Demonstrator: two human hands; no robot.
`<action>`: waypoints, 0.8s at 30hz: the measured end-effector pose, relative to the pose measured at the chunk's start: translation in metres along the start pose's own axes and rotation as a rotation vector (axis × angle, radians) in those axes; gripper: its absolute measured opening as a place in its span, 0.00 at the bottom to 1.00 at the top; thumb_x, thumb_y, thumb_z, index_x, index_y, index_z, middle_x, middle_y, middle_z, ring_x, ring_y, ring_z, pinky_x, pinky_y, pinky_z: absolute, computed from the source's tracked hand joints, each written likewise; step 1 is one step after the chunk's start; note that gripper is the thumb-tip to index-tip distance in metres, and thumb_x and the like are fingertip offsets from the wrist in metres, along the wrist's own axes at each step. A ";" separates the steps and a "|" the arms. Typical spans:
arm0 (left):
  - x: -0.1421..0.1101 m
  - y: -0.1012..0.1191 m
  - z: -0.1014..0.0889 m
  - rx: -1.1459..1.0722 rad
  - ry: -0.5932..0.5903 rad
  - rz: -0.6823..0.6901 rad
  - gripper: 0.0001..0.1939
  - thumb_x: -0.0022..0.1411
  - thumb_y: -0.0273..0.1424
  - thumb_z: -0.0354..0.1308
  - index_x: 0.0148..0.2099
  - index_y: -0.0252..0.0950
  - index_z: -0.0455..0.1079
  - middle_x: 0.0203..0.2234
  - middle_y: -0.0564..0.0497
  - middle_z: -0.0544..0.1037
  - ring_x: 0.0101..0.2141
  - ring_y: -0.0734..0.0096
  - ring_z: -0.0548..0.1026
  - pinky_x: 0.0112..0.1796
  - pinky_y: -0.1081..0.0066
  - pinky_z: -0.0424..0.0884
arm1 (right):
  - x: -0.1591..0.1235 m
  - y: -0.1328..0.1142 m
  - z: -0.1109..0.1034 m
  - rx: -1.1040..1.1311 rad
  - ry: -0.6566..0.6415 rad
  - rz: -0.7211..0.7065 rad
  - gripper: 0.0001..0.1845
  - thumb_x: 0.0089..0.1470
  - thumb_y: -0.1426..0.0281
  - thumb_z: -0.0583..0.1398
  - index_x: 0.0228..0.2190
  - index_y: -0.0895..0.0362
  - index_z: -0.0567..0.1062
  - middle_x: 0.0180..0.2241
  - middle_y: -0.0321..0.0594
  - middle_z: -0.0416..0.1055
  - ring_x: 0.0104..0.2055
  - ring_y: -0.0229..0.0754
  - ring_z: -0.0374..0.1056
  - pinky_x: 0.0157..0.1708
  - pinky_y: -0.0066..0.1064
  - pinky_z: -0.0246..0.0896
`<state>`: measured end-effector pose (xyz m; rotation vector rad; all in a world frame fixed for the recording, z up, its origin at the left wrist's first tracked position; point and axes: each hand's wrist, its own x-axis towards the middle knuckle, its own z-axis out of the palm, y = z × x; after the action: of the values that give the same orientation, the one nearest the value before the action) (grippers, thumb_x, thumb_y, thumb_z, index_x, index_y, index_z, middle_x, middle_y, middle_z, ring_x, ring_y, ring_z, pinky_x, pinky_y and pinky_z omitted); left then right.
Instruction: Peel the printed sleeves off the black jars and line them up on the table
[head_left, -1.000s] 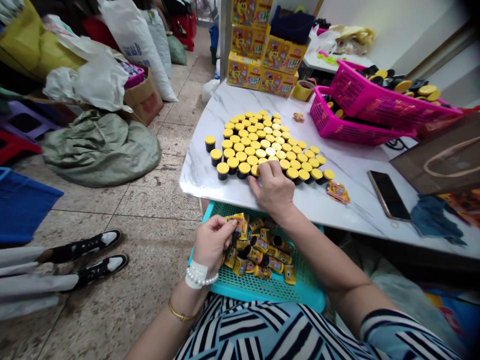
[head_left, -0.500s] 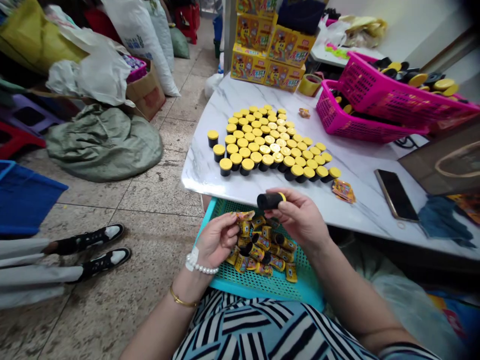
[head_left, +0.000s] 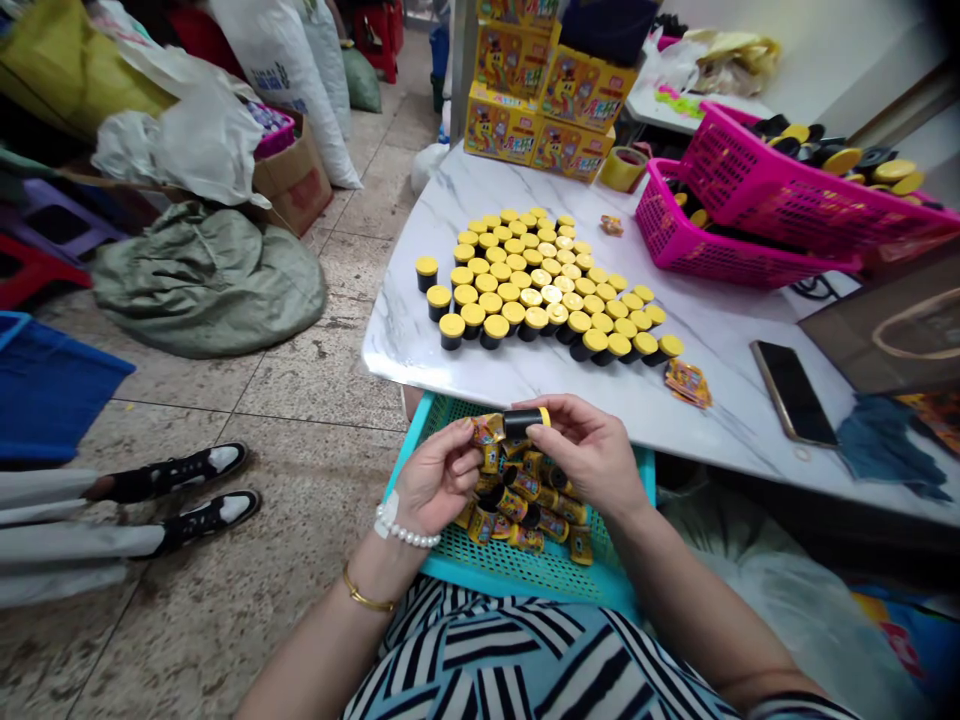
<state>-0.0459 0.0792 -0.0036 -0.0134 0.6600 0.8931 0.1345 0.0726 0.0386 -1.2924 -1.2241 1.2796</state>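
Note:
Between thumb and fingers, my left hand [head_left: 444, 470] pinches a printed orange-yellow label sleeve [head_left: 487, 430]. My right hand [head_left: 589, 448] grips a small black canister with a yellow lid [head_left: 525, 422], lying sideways with its dark end pointing left. That dark end meets the sleeve's opening; whether it has entered is hard to see. Below both hands, a turquoise basket [head_left: 450, 565] holds a heap of canisters wearing printed sleeves [head_left: 517, 505]. On the marble-patterned table [head_left: 401, 340] stand many unsleeved black canisters with yellow lids [head_left: 517, 262], upright and close together.
Flat label sleeves [head_left: 687, 383] lie near the table's front edge, left of a phone [head_left: 793, 392]. Pink baskets [head_left: 742, 240] of black and yellow parts are stacked at right. Yellow printed boxes [head_left: 501, 128] and a tape roll [head_left: 622, 168] stand behind. Another person's shoes [head_left: 202, 475] are at left.
My right hand has moved left and slightly down, bringing the canister up against the sleeve. My left hand stays nearly in place, still pinching the sleeve.

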 end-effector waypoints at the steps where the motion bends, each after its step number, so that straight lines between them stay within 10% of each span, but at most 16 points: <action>1: 0.001 -0.001 -0.001 0.009 -0.005 0.001 0.11 0.49 0.25 0.71 0.34 0.29 0.73 0.23 0.58 0.69 0.16 0.91 0.58 0.12 0.87 0.50 | -0.001 -0.001 0.001 -0.010 0.007 -0.003 0.12 0.49 0.64 0.68 0.37 0.54 0.78 0.38 0.42 0.80 0.39 0.43 0.76 0.43 0.36 0.73; 17: 0.002 -0.008 0.000 0.096 0.002 0.047 0.14 0.47 0.29 0.73 0.32 0.29 0.71 0.23 0.56 0.71 0.15 0.90 0.59 0.13 0.86 0.48 | -0.016 0.006 0.005 -0.510 0.051 -0.221 0.13 0.52 0.68 0.65 0.41 0.54 0.75 0.39 0.42 0.80 0.35 0.42 0.78 0.38 0.34 0.74; 24: -0.002 -0.011 -0.001 0.250 0.038 0.138 0.17 0.49 0.35 0.72 0.33 0.29 0.71 0.18 0.58 0.68 0.14 0.89 0.57 0.13 0.85 0.47 | -0.010 0.013 0.005 -0.345 -0.035 -0.140 0.11 0.52 0.69 0.64 0.39 0.55 0.72 0.40 0.45 0.80 0.37 0.42 0.77 0.38 0.35 0.74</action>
<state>-0.0393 0.0708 -0.0065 0.2418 0.8116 0.9394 0.1302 0.0615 0.0265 -1.3997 -1.5826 1.0240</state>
